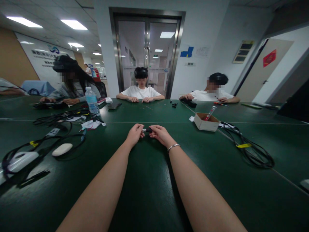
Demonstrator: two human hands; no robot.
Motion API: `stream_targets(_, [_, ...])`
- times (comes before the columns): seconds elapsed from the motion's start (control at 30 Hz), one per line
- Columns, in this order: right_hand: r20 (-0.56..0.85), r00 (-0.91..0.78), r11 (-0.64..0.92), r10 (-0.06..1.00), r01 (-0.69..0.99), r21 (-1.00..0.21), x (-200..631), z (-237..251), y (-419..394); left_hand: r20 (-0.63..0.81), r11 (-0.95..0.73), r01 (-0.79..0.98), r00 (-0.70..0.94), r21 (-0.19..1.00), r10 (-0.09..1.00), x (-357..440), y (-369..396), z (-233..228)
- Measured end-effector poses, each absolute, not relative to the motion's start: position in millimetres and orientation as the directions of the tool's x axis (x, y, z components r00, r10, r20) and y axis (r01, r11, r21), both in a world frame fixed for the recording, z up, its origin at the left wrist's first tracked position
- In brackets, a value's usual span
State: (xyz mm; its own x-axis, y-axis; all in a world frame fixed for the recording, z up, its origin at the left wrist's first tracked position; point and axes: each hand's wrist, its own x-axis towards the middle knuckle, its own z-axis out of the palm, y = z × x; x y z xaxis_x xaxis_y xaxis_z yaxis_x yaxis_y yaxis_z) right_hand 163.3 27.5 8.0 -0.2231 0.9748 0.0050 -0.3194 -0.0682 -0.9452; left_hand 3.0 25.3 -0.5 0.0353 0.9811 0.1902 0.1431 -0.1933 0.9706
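Both my hands meet above the middle of the dark green table [149, 193]. My left hand [134, 133] and my right hand [159, 134] pinch the two ends of a small black part [147, 130] with a pale tip, held just above the tabletop. A thin bracelet [173, 147] circles my right wrist. What the part is exactly is too small to tell.
A small cardboard box [205, 122] with a red-tipped tool stands to the right, next to a coiled black cable [251, 149]. To the left lie a white mouse [62, 149], tangled cables, papers and a water bottle [92, 101]. Three people sit at the far edge.
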Motion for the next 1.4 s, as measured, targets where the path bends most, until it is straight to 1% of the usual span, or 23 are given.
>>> stream_targets(0.1, [0.007,-0.218,-0.065,0.976,-0.322,-0.944,163.4,7.8,27.7,0.213,-0.215,0.171,0.030,0.962,0.977,3.2,23.2,1.2])
stream_targets(0.23, [0.007,-0.225,-0.066,0.974,-0.315,-0.947,163.3,8.3,27.7,0.202,-0.207,0.171,0.044,0.963,0.978,2.6,24.5,-1.0])
stream_targets(0.37, [0.004,-0.227,-0.068,0.974,-0.310,-0.948,163.1,9.3,27.1,0.243,-0.241,0.215,0.018,0.946,0.970,1.8,25.8,-2.9])
stream_targets(0.5, [0.005,-0.220,-0.065,0.976,-0.311,-0.948,163.1,9.4,26.6,0.232,-0.236,0.224,0.045,0.946,0.972,2.0,23.1,-0.4])
stream_targets(0.8, [0.017,-0.235,-0.058,0.972,-0.308,-0.950,163.9,8.1,27.5,0.255,-0.252,0.243,0.023,0.937,0.967,2.9,25.6,-3.3])
stream_targets(0.97, [0.014,-0.240,-0.064,0.971,-0.314,-0.947,163.7,7.8,27.6,0.220,-0.234,0.233,0.083,0.944,0.972,3.7,23.8,-1.0])
stream_targets(1.1, [0.009,-0.225,-0.065,0.974,-0.316,-0.946,163.3,8.3,27.3,0.218,-0.227,0.218,0.067,0.949,0.974,4.4,23.5,0.2])
stream_targets(1.27, [0.006,-0.223,-0.066,0.975,-0.313,-0.948,163.2,8.4,27.2,0.215,-0.231,0.205,0.094,0.951,0.972,3.2,24.1,-0.1])
stream_targets(1.4, [0.013,-0.231,-0.064,0.973,-0.322,-0.945,163.6,8.6,26.9,0.197,-0.207,0.179,0.073,0.962,0.978,3.7,23.9,-0.1])
